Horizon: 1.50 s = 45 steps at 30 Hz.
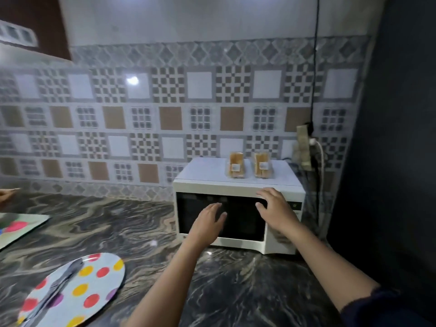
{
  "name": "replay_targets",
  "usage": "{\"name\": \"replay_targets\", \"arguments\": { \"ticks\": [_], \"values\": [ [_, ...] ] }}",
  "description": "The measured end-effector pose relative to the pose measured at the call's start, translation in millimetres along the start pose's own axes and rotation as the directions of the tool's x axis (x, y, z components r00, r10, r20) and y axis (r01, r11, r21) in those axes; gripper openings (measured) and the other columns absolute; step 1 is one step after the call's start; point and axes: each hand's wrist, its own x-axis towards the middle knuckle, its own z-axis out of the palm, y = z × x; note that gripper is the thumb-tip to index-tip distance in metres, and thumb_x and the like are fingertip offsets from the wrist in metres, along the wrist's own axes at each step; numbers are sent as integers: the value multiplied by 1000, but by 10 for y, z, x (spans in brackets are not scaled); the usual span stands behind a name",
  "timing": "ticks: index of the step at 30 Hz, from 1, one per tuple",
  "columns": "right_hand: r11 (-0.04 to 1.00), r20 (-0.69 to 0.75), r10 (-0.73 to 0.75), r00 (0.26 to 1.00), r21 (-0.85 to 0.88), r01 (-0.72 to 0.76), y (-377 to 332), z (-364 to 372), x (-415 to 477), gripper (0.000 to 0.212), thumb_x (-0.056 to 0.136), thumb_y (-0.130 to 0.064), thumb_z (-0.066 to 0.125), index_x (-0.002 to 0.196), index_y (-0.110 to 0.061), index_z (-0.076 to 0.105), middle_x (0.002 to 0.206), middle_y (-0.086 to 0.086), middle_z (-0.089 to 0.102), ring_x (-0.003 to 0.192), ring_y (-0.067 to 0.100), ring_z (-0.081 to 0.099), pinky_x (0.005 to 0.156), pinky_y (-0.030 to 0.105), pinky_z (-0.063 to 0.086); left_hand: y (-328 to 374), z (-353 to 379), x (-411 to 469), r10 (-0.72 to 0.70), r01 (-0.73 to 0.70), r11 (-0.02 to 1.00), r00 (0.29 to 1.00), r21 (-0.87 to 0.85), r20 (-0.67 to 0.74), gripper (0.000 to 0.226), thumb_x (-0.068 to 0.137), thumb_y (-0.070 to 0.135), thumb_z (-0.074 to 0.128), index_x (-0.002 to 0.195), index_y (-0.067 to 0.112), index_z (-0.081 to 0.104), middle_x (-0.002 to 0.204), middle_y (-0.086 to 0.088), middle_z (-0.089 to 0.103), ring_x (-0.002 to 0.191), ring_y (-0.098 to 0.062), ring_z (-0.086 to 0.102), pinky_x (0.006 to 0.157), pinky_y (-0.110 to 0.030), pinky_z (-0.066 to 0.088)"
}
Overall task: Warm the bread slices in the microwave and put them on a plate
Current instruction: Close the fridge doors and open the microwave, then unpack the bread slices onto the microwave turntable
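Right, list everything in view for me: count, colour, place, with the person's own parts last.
Microwave: one, white with a dark door, shut, on the counter against the tiled wall.
Bread packets: two, tan slices in clear wrap, upright on top of the microwave.
Plate: one, pale with red, yellow and purple dots, on the counter at lower left.
Tongs: one, grey, lying on the plate; blurred.
Counter: one, dark veined stone.
Power strip: one, on the wall right of the microwave, cables plugged in.
Left hand: open, in front of the microwave door.
Right hand: open, at the door's upper right edge.
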Motion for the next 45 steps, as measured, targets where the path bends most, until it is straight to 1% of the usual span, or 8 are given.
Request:
{"name": "replay_targets", "arguments": {
  "ticks": [8,11,15,20,25,33,39,45],
  "values": [
    [986,0,69,998,-154,-68,833,-203,314,52,95,-18,44,145,-19,29,152,-1,25,141,15,19,111,31,24,372,964,619,24,3,977,992,-215,126,44,94,29,51,132,6,48,133,-8,53,120,-20,51,99,-24,39],
    [974,52,62,997,-222,-50,1037,-180,472,56,96,-16,40,148,-20,22,156,-1,16,144,14,9,114,32,18,472,1294,789,-2,41,961,990,-275,140,37,94,27,52,123,5,54,115,-6,55,96,-16,55,68,-4,43],
    [958,104,48,993,-285,-16,1225,-81,661,54,98,-18,34,149,-21,17,158,0,9,145,15,5,117,35,10,497,1678,930,-56,87,968,989,-234,135,25,94,26,50,82,4,56,93,-15,56,85,-29,55,70,-30,42],
    [951,-50,-68,996,-304,49,1366,103,717,49,98,-15,33,147,-21,25,156,2,20,144,17,15,116,30,4,455,1870,941,-74,80,972,997,-220,35,29,95,19,48,69,7,44,77,-21,56,69,-30,48,54,-27,17],
    [942,-145,-127,981,-328,73,1397,189,719,50,96,-11,36,145,-20,30,153,4,27,142,19,20,115,30,5,421,1922,899,-88,91,938,996,-334,22,31,96,20,49,69,6,43,57,0,45,56,-19,42,54,-27,26],
    [939,-125,-134,983,-332,85,1416,173,715,49,97,-13,35,145,-20,29,154,4,26,142,20,20,116,33,7,461,1867,875,-85,92,937,996,-337,37,33,96,20,47,66,11,38,58,-1,44,62,-24,48,59,-39,45],
    [943,-114,-132,985,-322,89,1434,175,733,49,97,-14,37,145,-20,31,153,4,28,142,20,21,116,34,9,459,1866,900,-78,93,943,995,-319,59,28,97,20,47,73,4,43,61,-4,48,63,-25,50,54,-27,30],
    [947,-91,-44,995,-320,13,1363,169,713,55,95,-5,37,146,-23,27,155,2,23,142,19,19,117,33,9,290,1675,423,73,-49,946,995,-321,63,30,96,19,48,89,-9,55,84,-24,63,77,-33,59,67,-39,43]
  ]
}}
